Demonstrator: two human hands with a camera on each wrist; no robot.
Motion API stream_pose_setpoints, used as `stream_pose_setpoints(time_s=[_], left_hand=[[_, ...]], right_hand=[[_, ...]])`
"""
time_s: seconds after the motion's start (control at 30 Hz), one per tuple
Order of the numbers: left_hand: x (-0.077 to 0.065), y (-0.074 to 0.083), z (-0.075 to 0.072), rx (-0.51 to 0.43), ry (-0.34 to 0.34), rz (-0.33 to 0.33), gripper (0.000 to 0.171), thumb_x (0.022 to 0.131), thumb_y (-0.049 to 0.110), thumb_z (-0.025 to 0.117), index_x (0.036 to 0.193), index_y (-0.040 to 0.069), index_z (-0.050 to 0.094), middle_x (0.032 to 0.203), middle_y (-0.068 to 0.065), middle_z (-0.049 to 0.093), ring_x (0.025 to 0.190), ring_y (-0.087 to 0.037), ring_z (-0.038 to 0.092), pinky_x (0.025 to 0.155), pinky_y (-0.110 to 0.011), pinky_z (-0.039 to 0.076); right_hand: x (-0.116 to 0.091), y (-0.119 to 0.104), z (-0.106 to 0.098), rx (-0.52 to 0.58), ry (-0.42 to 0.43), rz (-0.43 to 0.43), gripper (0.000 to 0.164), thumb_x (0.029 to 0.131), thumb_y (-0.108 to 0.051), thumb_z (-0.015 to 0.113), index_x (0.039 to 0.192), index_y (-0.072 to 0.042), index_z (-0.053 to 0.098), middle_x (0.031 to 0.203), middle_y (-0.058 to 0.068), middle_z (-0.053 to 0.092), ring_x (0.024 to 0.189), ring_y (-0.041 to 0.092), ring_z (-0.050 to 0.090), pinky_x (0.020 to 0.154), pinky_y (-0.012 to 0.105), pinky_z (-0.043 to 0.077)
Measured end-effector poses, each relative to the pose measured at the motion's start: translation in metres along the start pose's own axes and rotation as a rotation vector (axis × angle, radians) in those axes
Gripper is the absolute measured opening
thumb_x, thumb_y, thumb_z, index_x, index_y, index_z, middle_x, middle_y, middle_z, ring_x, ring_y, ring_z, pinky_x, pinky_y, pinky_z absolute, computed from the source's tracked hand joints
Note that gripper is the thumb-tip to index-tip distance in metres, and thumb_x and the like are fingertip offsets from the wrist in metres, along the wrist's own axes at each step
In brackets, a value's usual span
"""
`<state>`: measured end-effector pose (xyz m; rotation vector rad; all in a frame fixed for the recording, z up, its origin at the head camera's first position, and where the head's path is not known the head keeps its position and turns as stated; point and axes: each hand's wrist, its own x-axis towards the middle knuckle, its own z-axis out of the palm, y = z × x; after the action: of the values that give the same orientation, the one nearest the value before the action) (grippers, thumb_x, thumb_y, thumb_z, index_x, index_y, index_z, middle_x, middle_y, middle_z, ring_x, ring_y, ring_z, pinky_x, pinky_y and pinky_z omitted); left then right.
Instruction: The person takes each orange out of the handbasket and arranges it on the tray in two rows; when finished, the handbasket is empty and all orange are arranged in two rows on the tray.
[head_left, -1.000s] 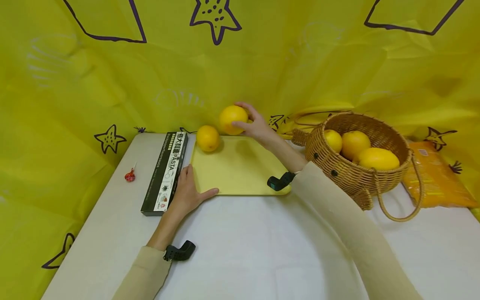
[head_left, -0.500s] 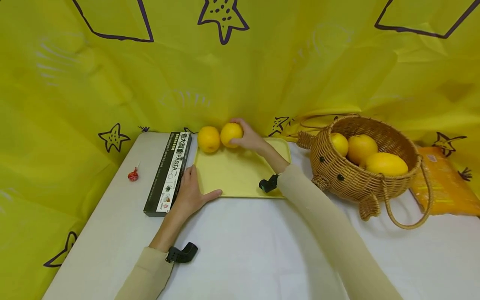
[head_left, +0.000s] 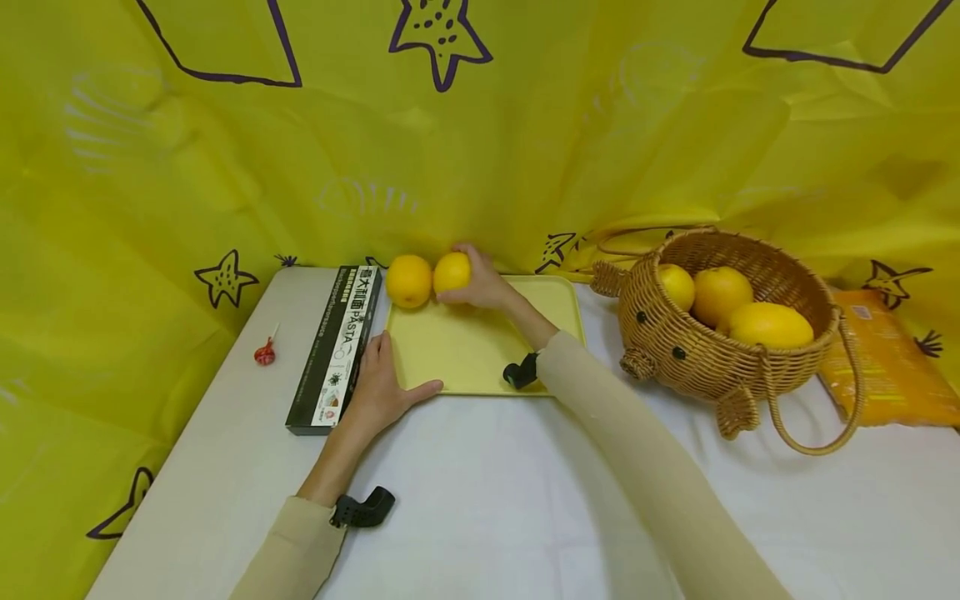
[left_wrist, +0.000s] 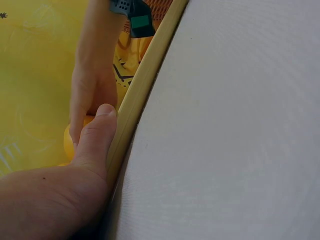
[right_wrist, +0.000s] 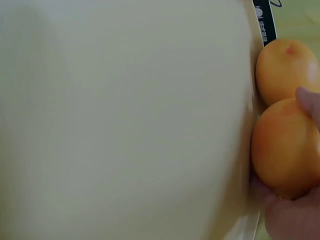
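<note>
In the head view my right hand (head_left: 486, 285) grips an orange (head_left: 452, 273) at the back left of a pale yellow tray (head_left: 480, 358). In the right wrist view its thumb and fingers sit around this fruit. A second orange (right_wrist: 285, 70) lies right beside it, in the tray's back left corner. My left hand (head_left: 381, 392) rests at the front left corner, thumb stretched along the front rim, other fingers straight between the tray and a black-and-white pasta box (head_left: 333, 358). In the left wrist view the left thumb (left_wrist: 97, 132) lies against the rim.
A wicker basket (head_left: 697, 367) with an animal face stands at the right, holding a mango (head_left: 770, 326) and other yellow fruit (head_left: 722, 293). Behind it lies an orange packet (head_left: 885, 375). A red lollipop (head_left: 264, 353) lies left of the box. A yellow curtain (head_left: 480, 150) hangs behind.
My right hand has lowered the orange from above the tray's back edge and moved it left, next to the other orange. The left hand has stayed at the tray's corner.
</note>
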<state>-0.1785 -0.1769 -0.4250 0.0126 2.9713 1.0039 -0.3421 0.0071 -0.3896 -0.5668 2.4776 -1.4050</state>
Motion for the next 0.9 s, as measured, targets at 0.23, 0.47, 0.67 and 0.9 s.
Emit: stream_pose_setpoints(time_s=[0.23,0.47,0.67,0.9], left_hand=[[0.002,0.003,0.005,-0.005,0.001,0.027,0.121,0.076,0.048,0.079,0.153,-0.005,0.003,0.155,-0.028,0.013,0.143,-0.043,0.02,0.118,-0.054,0.024],[0.003,0.006,0.01,-0.015,0.006,0.049,0.121,0.075,0.047,0.08,0.153,-0.005,0.004,0.154,-0.028,0.014,0.142,-0.044,0.022,0.116,-0.055,0.026],[0.003,0.006,0.009,0.0,-0.009,0.047,0.121,0.076,0.049,0.079,0.153,-0.006,0.003,0.155,-0.029,0.013,0.143,-0.044,0.02,0.117,-0.056,0.025],[-0.002,-0.002,0.001,0.0,-0.009,0.007,0.12,0.077,0.048,0.078,0.153,-0.004,0.002,0.155,-0.028,0.012,0.143,-0.043,0.018,0.116,-0.056,0.025]], right_hand=[[-0.003,0.012,-0.012,0.116,-0.064,0.07,0.096,0.079,-0.026,0.076,0.149,-0.012,0.011,0.146,0.019,0.031,0.124,0.03,0.045,0.103,0.042,0.042],[-0.011,0.017,-0.021,0.098,-0.085,0.07,0.096,0.082,-0.029,0.074,0.153,-0.016,0.011,0.149,0.016,0.031,0.128,0.032,0.044,0.108,0.046,0.04],[-0.029,0.006,-0.027,-0.05,-0.005,0.034,0.11,0.081,-0.037,0.076,0.156,-0.013,-0.002,0.162,0.014,0.009,0.148,0.031,0.019,0.12,0.048,0.023],[-0.121,-0.03,-0.048,0.075,0.035,-0.165,0.086,0.088,-0.021,0.071,0.154,-0.013,0.016,0.155,0.017,0.027,0.142,0.036,0.033,0.109,0.05,0.041]])
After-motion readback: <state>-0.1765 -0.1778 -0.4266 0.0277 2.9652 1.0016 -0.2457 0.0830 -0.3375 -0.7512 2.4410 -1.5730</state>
